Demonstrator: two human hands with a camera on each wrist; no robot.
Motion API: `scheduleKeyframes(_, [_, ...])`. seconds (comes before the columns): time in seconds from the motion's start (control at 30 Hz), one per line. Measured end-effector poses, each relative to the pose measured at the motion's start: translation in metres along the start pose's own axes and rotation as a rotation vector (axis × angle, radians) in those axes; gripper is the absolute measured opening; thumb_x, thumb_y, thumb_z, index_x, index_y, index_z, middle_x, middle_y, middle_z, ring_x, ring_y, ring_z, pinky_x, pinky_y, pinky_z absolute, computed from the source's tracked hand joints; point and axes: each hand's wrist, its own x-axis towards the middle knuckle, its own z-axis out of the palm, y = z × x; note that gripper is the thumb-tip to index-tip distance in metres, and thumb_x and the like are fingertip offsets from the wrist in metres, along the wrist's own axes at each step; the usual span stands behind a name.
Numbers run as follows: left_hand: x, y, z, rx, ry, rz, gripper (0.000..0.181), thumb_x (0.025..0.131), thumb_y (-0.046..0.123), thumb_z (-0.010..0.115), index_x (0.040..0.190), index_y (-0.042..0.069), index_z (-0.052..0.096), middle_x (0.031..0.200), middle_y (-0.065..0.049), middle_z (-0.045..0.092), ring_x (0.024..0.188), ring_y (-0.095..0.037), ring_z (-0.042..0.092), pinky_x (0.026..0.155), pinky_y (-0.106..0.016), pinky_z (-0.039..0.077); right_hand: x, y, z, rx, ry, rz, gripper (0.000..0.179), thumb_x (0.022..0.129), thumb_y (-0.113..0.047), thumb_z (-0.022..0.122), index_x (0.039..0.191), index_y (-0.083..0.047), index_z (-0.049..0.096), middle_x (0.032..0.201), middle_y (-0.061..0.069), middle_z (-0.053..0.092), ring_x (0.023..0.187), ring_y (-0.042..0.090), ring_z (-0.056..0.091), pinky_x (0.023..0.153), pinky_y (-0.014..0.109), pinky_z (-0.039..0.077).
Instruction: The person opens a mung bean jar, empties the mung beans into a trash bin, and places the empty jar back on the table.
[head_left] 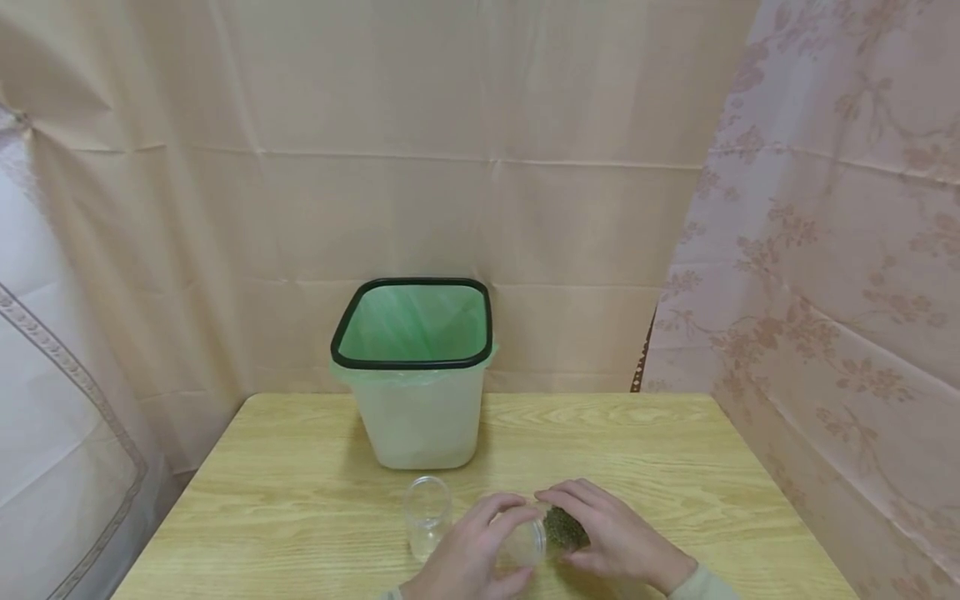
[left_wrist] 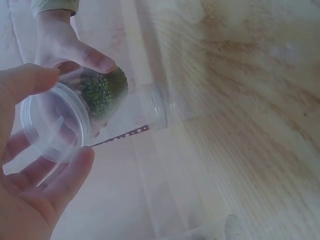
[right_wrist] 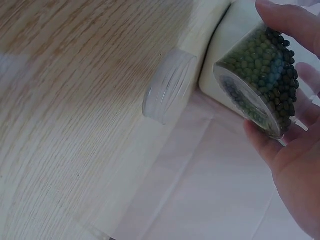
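Table point(head_left: 660, 450), near-edge side | left grip point(head_left: 476, 546) curled round clear plastic container point(head_left: 525, 542); right grip point(head_left: 618, 533) round mung-bean jar point(head_left: 564, 529), just beside | step, seemingly: pairing both | next likely needs steady alignment

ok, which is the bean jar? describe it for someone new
Find the bin on the table. Nearer the head camera and right of it, the right hand grips the bean jar. Dark green beans set it apart: the clear jar in the left hand and the one near the bin show none.
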Motion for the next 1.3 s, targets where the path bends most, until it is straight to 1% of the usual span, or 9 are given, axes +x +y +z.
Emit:
scheduleKeyframes(0.1, [-0.0008,0.0004,-0.0002,-0.007,-0.006,-0.041,0.064,0.086,0.033,0.082,0.138,0.008,0.056,0.13,-0.002,0.059,0.113,-0.015,0.061,0.089,-0.022,0.053,0.0001,0.0,-0.0005,0.003,-0.005,-0.002,0.086,0.067,-0.025,0.096,0.142,-0.015,0.055,0.134,-0.005,0.058,0.116,0.017,0.059,0.09,0.041,0.056])
scheduleKeyframes(0.2, [-0.0023,0.0019,-0.0002,-0.001,-0.034,-0.083,0.064,0.094,0.041,0.073,0.143,0.006,0.051,0.132,-0.005,0.058,0.115,-0.017,0.061,0.088,-0.026,0.055,-0.0001,-0.0004,-0.0004,0.007,0.002,-0.011,0.088,0.067,-0.024,0.096,0.143,-0.014,0.053,0.134,-0.004,0.058,0.116,0.019,0.06,0.09,0.042,0.056])
scheduleKeyframes(0.3, [-0.0041,0.0041,-0.0005,-0.006,-0.072,-0.118,0.073,0.093,0.041,0.073,0.15,0.007,0.042,0.141,-0.01,0.052,0.122,-0.024,0.059,0.086,-0.034,0.057,0.0003,-0.0016,0.0008,0.028,0.007,-0.025,0.089,0.068,-0.023,0.095,0.144,-0.015,0.051,0.135,-0.004,0.058,0.117,0.018,0.059,0.091,0.042,0.056])
scheduleKeyframes(0.4, [-0.0044,0.0048,-0.0012,-0.009,-0.082,-0.095,0.078,0.087,0.031,0.081,0.15,0.01,0.042,0.145,-0.013,0.047,0.124,-0.028,0.056,0.085,-0.034,0.057,0.0012,-0.0035,0.0021,0.047,0.001,-0.02,0.087,0.071,-0.025,0.094,0.146,-0.017,0.05,0.136,-0.007,0.057,0.118,0.017,0.059,0.092,0.041,0.056])
scheduleKeyframes(0.53, [-0.0033,0.0039,-0.0018,0.027,-0.049,-0.02,0.076,0.077,0.02,0.088,0.142,0.01,0.051,0.138,-0.01,0.052,0.12,-0.021,0.057,0.09,-0.026,0.054,0.0021,-0.0054,0.0025,0.056,-0.002,-0.005,0.084,0.072,-0.026,0.093,0.144,-0.018,0.052,0.136,-0.009,0.056,0.118,0.016,0.058,0.091,0.041,0.056])
scheduleKeyframes(0.63, [-0.0025,0.004,-0.0015,0.035,-0.02,-0.006,0.075,0.075,0.022,0.09,0.139,0.009,0.055,0.132,-0.006,0.056,0.118,-0.017,0.058,0.093,-0.024,0.052,0.0018,-0.006,0.0019,0.055,0.006,-0.018,0.082,0.072,-0.026,0.093,0.143,-0.016,0.054,0.136,-0.008,0.056,0.118,0.017,0.059,0.09,0.041,0.056])
scheduleKeyframes(0.9, [-0.001,0.0062,0.0032,-0.015,0.075,-0.059,0.072,0.07,0.025,0.093,0.132,0.009,0.061,0.122,0.001,0.059,0.104,-0.011,0.063,0.086,-0.015,0.051,0.0017,-0.0056,-0.0009,0.019,0.063,-0.079,0.082,0.07,-0.026,0.094,0.141,-0.013,0.056,0.134,-0.005,0.058,0.116,0.018,0.06,0.088,0.04,0.057])
scheduleKeyframes(1.13, [-0.0024,0.0088,0.0041,-0.078,0.081,-0.136,0.072,0.072,0.025,0.092,0.133,0.008,0.059,0.111,0.0,0.059,0.076,-0.001,0.054,0.064,-0.005,0.042,0.0024,-0.0054,-0.002,0.036,0.069,-0.081,0.083,0.068,-0.021,0.094,0.142,-0.012,0.055,0.134,-0.005,0.058,0.115,0.017,0.06,0.087,0.041,0.058])
scheduleKeyframes(1.3, [-0.0036,0.0097,0.0051,-0.145,0.072,-0.191,0.067,0.078,0.028,0.09,0.134,0.007,0.059,0.11,0.0,0.058,0.081,-0.004,0.057,0.063,-0.007,0.046,0.0025,-0.0049,-0.0024,0.022,0.078,-0.075,0.085,0.068,-0.022,0.094,0.143,-0.014,0.055,0.134,-0.005,0.058,0.115,0.018,0.06,0.087,0.042,0.057])
